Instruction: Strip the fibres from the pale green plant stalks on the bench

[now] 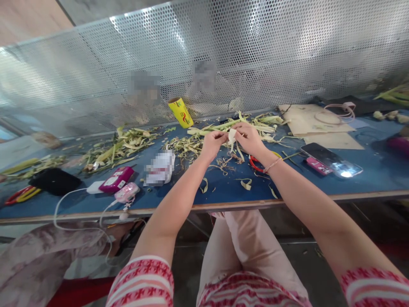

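Over the blue table, both hands meet at a pale strip of plant husk [232, 136]. My left hand [214, 141] pinches its left side with the fingertips closed. From the right, my right hand [248, 137] grips the same strip between thumb and fingers. Behind and below the hands spreads a pile of green and cream husk strips [204, 133], with thin root-like scraps [223, 165] in front. Beside my right wrist lies a red and yellow looped object [255, 164], partly hidden by the arm. Curled husk bits [246, 184] rest near the table edge.
A perforated metal panel [271, 51] rises behind the table [230, 194]. A yellow tube [181, 112] leans there. Left are another husk heap [118, 149], a magenta box [116, 179] and cables. Right are a phone [330, 160] and brown paper [309, 119]. A person's leg [41, 260] is at lower left.
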Tool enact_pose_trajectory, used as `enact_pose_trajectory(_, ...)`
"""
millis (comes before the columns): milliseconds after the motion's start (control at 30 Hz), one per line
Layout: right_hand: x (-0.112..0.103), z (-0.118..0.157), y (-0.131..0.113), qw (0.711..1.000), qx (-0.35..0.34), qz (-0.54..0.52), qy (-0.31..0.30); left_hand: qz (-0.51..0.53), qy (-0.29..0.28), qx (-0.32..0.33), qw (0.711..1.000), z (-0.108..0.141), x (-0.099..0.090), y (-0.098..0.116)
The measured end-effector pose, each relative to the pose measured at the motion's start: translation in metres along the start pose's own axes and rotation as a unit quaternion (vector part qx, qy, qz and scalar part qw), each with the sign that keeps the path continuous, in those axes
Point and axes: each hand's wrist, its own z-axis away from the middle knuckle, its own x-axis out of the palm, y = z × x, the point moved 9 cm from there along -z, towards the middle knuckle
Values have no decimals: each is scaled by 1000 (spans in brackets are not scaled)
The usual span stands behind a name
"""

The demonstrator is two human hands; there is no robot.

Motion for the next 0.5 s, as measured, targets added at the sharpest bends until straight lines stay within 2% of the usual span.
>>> enact_pose_trajectory(167,-10,-3,19,993,94,-43,48,-45,-45,25,998,3,8,4)
enact_pose_trajectory(267,-10,-4,29,985,143,-83,48,-24,-58,15,998,4,13,2)
enact_pose_trajectory(367,-10,-4,31,982,154,-98,50,7,-66,1,998,7,17,1)
enact_pose_trajectory(500,-7,-3,30,982,158,-91,40,-32,-76,19,996,10,20,10)
